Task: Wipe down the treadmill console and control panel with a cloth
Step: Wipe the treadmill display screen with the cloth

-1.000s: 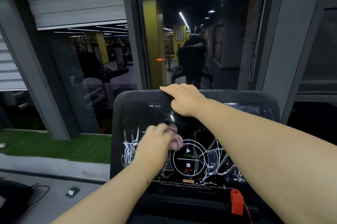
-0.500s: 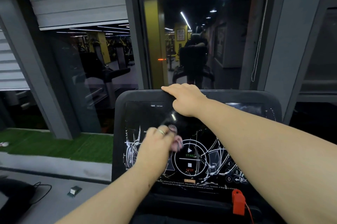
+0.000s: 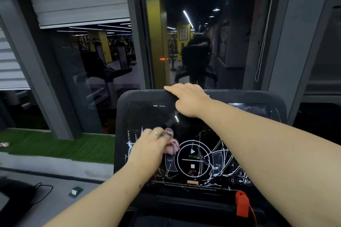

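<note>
My left hand point(image 3: 150, 146) has slid a bit leftward across the cracked control panel point(image 3: 184, 145) since a second ago, blurred, fingers curled round the pink cloth point(image 3: 172, 144), pressing it on the glass left of the START/STOP ring point(image 3: 192, 160). My right hand point(image 3: 188, 98) stays draped over the treadmill console point(image 3: 239, 95) top edge, fingers relaxed. Red safety key point(image 3: 242, 203) at lower right.

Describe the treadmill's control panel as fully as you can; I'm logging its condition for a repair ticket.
The control panel is a glossy black touch surface in a dark rounded frame, tilted up toward the viewer. White crack lines spread across its lower half. It shows TIME, a ringed START and STOP, and number keys at right. The left hand presses a pinkish cloth on it; the right hand rests on the top edge.
</note>
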Motion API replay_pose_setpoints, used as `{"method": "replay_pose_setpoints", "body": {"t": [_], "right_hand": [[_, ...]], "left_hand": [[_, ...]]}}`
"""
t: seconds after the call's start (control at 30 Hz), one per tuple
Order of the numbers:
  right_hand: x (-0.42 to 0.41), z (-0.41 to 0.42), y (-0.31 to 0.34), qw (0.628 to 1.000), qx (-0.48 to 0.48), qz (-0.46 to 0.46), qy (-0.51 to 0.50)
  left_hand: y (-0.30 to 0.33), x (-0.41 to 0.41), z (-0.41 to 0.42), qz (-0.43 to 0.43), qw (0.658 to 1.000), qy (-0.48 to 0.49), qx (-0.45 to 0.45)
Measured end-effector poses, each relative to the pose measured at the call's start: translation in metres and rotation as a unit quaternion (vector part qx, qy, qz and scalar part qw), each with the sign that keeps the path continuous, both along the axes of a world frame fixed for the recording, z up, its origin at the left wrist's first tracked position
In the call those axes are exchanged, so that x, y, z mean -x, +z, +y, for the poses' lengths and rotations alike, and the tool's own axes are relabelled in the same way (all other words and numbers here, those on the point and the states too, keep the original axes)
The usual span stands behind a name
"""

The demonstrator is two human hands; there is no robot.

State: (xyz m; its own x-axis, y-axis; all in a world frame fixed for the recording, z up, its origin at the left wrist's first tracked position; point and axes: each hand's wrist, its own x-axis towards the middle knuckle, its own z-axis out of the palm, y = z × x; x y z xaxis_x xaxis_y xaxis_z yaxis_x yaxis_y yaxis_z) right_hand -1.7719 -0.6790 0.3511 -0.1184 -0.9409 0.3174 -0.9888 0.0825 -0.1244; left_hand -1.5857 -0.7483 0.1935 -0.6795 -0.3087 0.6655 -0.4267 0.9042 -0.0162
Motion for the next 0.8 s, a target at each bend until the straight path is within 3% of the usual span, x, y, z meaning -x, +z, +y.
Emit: {"method": "replay_pose_setpoints", "body": {"t": [0.1, 0.27, 0.43, 0.63, 0.8], "right_hand": [[0.0, -0.001, -0.001, 1.0, 0.005, 0.003, -0.002], [0.0, 0.0, -0.001, 1.0, 0.003, 0.003, 0.0], [0.0, -0.002, -0.002, 1.0, 0.007, 0.005, -0.002], [-0.001, -0.002, -0.002, 1.0, 0.012, 0.011, -0.002], [-0.002, -0.002, -0.003, 1.0, 0.013, 0.016, -0.005]], "left_hand": [[-0.006, 0.009, 0.006, 0.097, 0.99, 0.071, -0.067], [-0.018, -0.005, 0.015, -0.028, 0.999, -0.045, -0.011], [0.008, 0.0, -0.014, 0.1, 0.988, 0.082, -0.09], [-0.013, -0.013, -0.002, -0.038, 0.999, -0.029, -0.005], [-0.006, 0.003, -0.009, 0.122, 0.987, 0.064, -0.087]]}}
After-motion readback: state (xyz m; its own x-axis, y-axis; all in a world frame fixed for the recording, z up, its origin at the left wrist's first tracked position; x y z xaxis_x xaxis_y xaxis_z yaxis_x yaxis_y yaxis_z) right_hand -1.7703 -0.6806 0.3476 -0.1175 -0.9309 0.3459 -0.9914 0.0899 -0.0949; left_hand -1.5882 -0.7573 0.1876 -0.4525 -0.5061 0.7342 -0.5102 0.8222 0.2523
